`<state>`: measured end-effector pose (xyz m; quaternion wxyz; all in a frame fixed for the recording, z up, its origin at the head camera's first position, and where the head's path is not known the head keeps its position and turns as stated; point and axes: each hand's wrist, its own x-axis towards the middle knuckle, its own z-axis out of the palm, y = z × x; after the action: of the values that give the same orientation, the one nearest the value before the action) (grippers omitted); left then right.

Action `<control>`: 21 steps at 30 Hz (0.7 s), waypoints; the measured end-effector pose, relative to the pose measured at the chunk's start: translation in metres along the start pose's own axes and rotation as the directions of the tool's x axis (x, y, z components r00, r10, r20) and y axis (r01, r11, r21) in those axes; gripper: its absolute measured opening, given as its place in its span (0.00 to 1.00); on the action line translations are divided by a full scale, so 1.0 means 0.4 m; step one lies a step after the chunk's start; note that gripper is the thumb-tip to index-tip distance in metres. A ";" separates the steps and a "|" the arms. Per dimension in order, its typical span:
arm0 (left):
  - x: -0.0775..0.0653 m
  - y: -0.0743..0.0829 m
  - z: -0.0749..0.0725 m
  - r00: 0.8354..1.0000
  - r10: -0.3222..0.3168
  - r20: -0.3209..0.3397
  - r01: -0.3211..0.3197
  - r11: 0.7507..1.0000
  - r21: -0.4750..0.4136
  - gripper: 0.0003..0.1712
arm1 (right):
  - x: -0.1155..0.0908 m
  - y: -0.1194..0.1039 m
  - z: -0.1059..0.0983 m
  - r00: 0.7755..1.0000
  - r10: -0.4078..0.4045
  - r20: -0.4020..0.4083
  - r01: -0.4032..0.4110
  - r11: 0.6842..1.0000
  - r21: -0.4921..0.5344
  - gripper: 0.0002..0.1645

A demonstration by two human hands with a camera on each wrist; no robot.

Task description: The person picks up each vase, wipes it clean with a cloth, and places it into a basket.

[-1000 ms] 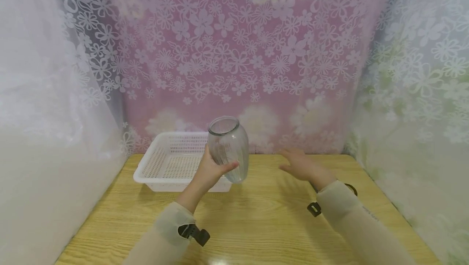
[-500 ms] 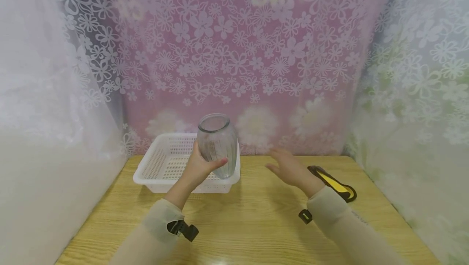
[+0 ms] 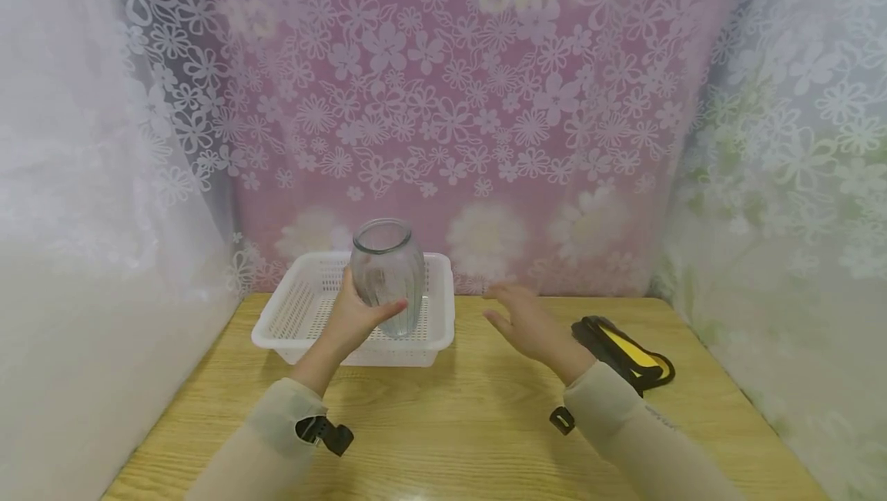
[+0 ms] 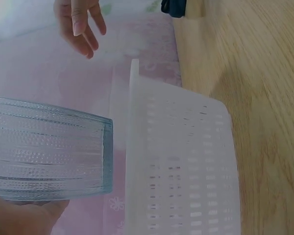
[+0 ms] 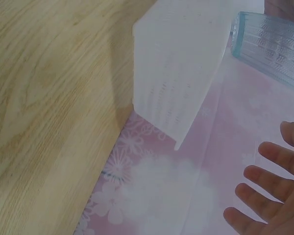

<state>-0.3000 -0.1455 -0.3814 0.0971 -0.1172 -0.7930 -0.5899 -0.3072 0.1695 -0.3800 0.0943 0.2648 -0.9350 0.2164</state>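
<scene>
My left hand (image 3: 351, 318) grips a clear ribbed glass vase (image 3: 391, 278) around its side, thumb across the front. The vase is nearly upright, its mouth facing up, and in the head view it overlaps the white plastic basket (image 3: 277, 324). In the left wrist view the base of the vase (image 4: 54, 152) hangs above the rim level of the basket (image 4: 181, 161), apart from it. Held in the air right of the basket, my right hand (image 3: 530, 324) has its fingers extended and touches nothing. The right wrist view shows those spread fingers (image 5: 269, 181) below the vase (image 5: 269, 46).
A black and yellow object (image 3: 627, 351) lies on the right of the wooden table (image 3: 443, 424), partly behind my right forearm. A pink flowered curtain (image 3: 450, 101) hangs along the back edge, with pale curtains (image 3: 783, 255) at both sides.
My left hand has carried the vase leftward, from beside the basket's right end to over it. My right hand has also shifted left, uncovering more of the black and yellow object.
</scene>
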 end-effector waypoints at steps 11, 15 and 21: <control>0.000 -0.018 -0.031 1.000 0.021 -0.017 -0.021 0.999 0.031 0.67 | 0.024 -0.037 0.055 0.997 -0.042 -0.065 0.043 0.999 0.019 0.25; 0.001 -0.032 -0.042 0.999 0.021 -0.028 -0.019 0.999 0.048 0.68 | 0.030 -0.044 0.076 0.995 -0.052 -0.086 0.057 0.997 0.057 0.23; 0.006 -0.055 -0.058 0.998 0.028 -0.049 -0.025 0.998 0.059 0.66 | 0.039 -0.061 0.098 0.990 -0.074 -0.123 0.083 0.994 0.066 0.20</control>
<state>-0.3087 -0.1735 -0.3942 0.1281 -0.1100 -0.8057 -0.5678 -0.3098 0.1258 -0.4015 0.1496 0.2911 -0.9082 0.2610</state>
